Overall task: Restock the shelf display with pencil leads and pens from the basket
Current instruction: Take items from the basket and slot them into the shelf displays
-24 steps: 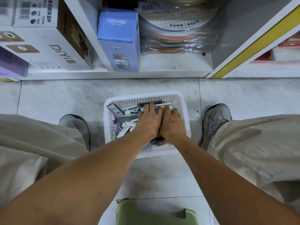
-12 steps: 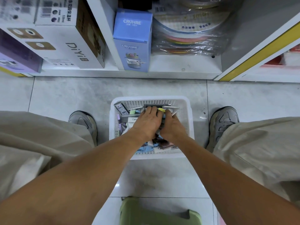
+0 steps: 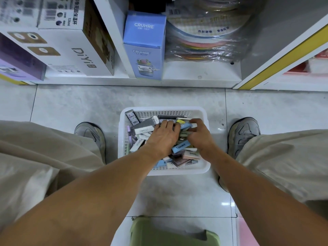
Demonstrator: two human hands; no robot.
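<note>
White plastic basket (image 3: 204, 139) on the tiled floor (image 3: 79, 107) between two grey sneakers — both hands down among the small stationery boxes (image 3: 143, 128).

Much is hidden: the left hand (image 3: 163, 137) lies palm-down over the middle of the heap, its fingers fairly straight on the packs, and whether anything is caught under it cannot be told. The right hand (image 3: 198, 137) is curled, fingertips drawn in around a light-blue pack (image 3: 185, 125) near the far wall — the exact hold is blurred. Labels on the boxes are too small to read. Beyond the basket, a blue CRUHRE box (image 3: 144, 45) and wrapped coloured discs (image 3: 204, 41) sit on the bottom shelf (image 3: 195, 71); a green stool (image 3: 168, 235) is cut off at the lower edge.
</note>
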